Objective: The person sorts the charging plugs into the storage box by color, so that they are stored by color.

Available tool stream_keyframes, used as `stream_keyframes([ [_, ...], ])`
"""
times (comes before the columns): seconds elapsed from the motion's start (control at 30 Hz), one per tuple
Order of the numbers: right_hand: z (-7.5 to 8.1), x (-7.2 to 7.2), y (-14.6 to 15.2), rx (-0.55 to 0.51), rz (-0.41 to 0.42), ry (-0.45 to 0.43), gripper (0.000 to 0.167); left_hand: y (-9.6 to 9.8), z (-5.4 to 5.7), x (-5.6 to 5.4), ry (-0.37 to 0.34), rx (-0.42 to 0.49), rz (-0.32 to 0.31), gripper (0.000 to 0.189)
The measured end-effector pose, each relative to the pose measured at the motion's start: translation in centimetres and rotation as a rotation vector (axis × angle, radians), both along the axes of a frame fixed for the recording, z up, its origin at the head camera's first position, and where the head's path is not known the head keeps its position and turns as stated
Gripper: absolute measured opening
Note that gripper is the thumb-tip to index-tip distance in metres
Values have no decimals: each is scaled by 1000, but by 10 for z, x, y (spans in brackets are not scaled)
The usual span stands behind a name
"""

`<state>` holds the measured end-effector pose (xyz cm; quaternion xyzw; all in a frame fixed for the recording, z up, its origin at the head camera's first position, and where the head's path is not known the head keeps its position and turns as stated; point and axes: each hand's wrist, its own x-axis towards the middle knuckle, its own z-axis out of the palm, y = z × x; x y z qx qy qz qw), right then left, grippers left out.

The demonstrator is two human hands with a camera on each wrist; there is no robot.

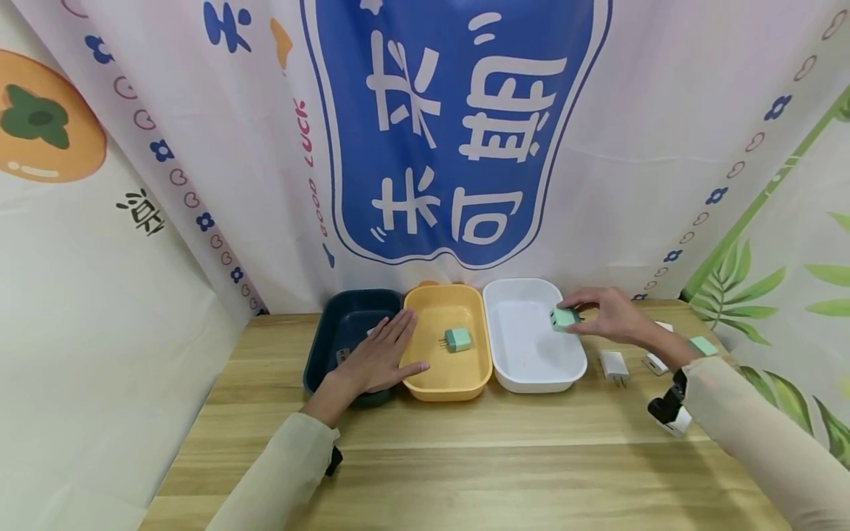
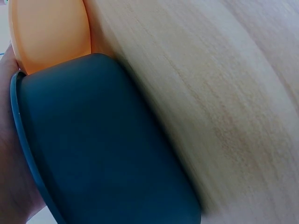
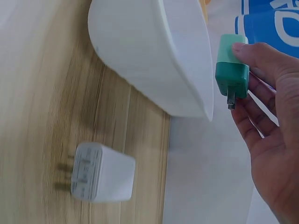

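My right hand [image 1: 614, 317] pinches a two-tone green charger plug [image 1: 563, 318] at the right rim of the white bin [image 1: 531, 365]. In the right wrist view the charger [image 3: 232, 51] is between thumb and fingers, with its metal prongs pointing down. My left hand [image 1: 375, 355] lies with straight fingers over the dark teal bin [image 1: 319, 346], its fingertips and thumb reaching the yellow bin [image 1: 446, 383]. It partly hides the dark bin's contents, where a small greyish piece [image 1: 342, 355] shows. Another green charger plug [image 1: 458, 339] lies in the yellow bin.
Right of the white bin, a white charger [image 1: 614, 365] lies on the wooden table [image 1: 478, 464]. Further right are more white chargers [image 1: 656, 363] and a green one [image 1: 702, 345], partly behind my right forearm. A printed curtain [image 1: 265, 184] hangs behind the bins.
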<state>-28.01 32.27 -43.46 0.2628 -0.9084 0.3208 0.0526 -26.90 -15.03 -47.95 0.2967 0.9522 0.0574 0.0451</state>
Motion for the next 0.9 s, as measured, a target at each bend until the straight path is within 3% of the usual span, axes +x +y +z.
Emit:
stream_keyframes([
  [0.9,6,-4,-64,-68,156,-65,36,0,-1,-1,35,-7,-12,101],
])
